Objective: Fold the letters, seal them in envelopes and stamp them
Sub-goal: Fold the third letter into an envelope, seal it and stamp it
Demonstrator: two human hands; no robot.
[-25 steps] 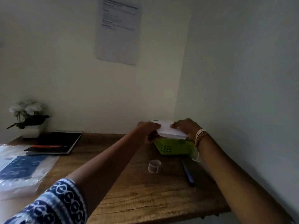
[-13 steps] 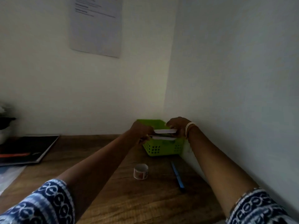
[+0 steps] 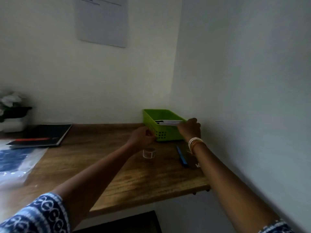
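A green perforated basket (image 3: 165,132) stands in the desk's far right corner against the wall. A white envelope (image 3: 170,122) lies inside it, its edge showing above the rim. My right hand (image 3: 189,129) holds the envelope's right end at the basket's right side. My left hand (image 3: 142,137) hovers just left of the basket's front corner with its fingers loosely curled and nothing in them. A small roll of stamps (image 3: 149,153) stands on the desk below my left hand.
A blue pen (image 3: 181,156) lies on the wooden desk (image 3: 117,174) in front of the basket. A black notebook (image 3: 42,135) and a plastic sleeve with blue paper (image 3: 15,162) sit at the left. A potted white flower (image 3: 11,111) stands far left. The wall runs close on the right.
The envelope went down from above the basket into it. My left hand let go of it and drew back to the left. My right hand stayed on its right end.
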